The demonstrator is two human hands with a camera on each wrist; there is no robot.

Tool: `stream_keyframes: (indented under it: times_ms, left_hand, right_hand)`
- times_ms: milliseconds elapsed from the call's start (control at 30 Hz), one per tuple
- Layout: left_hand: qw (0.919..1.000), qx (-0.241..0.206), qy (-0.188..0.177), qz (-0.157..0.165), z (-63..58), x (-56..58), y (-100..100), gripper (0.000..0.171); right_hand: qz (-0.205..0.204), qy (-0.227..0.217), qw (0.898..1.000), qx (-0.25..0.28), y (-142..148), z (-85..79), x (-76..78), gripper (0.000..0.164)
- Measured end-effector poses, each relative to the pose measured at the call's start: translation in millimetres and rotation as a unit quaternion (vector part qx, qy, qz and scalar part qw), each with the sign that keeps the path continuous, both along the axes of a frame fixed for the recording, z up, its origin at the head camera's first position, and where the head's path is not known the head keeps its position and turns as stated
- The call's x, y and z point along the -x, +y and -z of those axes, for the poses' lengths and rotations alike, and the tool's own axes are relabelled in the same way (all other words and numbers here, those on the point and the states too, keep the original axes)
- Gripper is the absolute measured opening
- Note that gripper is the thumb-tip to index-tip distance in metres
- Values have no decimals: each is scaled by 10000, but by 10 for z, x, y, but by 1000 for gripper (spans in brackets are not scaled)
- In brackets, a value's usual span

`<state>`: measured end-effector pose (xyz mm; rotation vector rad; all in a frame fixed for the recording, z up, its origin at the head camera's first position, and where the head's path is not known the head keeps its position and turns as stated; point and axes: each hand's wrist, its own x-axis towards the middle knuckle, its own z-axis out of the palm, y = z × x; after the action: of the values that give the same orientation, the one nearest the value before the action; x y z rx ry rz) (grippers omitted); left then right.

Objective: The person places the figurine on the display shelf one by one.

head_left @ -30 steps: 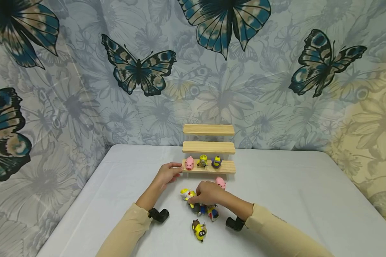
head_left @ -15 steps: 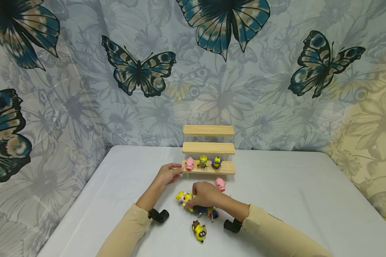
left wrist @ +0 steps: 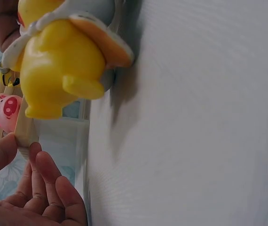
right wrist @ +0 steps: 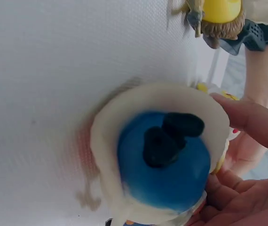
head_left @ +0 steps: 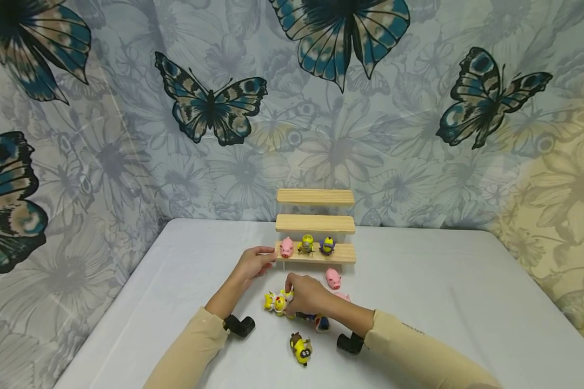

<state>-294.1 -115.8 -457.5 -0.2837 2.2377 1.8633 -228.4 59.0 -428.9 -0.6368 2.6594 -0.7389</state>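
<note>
My left hand [head_left: 252,263] holds the left end of the bottom step of a three-step wooden display stand [head_left: 344,253], thumb on top and fingertips below. My right hand [head_left: 307,294] bends over a group of toy figures on the table. Its thumb and fingers pinch a yellow figurine with a white cape [head_left: 278,303], partly hidden by the hand; the left wrist view shows its yellow body [left wrist: 63,66] up close. A blue and white figure [right wrist: 171,183] lies nearest the right wrist camera. On the bottom step stand a pink pig [head_left: 286,247], a yellow minion [head_left: 306,244] and a purple-and-yellow figure [head_left: 327,246].
Another pink pig [head_left: 333,279] stands in front of the display stand, with a second pink shape [head_left: 342,296] behind the right wrist. A yellow minion [head_left: 300,349] lies nearer the front of the white table [head_left: 418,281]. A butterfly-patterned cloth [head_left: 292,135] hangs behind.
My right hand has shifted a little to the left, and the yellow caped figurine has moved left and slightly nearer with it. The left hand stays at the stand.
</note>
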Motion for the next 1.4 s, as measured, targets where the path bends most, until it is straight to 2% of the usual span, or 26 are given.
stream_keyframes:
  times_ms: [300,467,600,933,1167,1400]
  left_hand:
    - [10000,13,3,-19,6,-10,-4,32]
    - [10000,36,-18,-27,2,-8,-6,32]
    - [10000,16,-42,-62,-11,4,-6,32]
    - [10000,5,-11,-32,-18,-12,1,33]
    - [10000,33,-23,-35,-28,-4,14,33]
    - [9999,59,-64,-68,-23,-12,13,32]
  right_hand:
    - [-129,-239,9996,74,32,5,64,33]
    - [-312,-212,9991,215,81,-42,107,16]
    - [-334,-412,9981,319,103,-67,139,9]
    - [-153,-1029,9897,986,120,-8,187,11]
    - [54,-1450,9844,991,142,14,207,14]
    - [158,-1448,9839,1034,144,31,213,25]
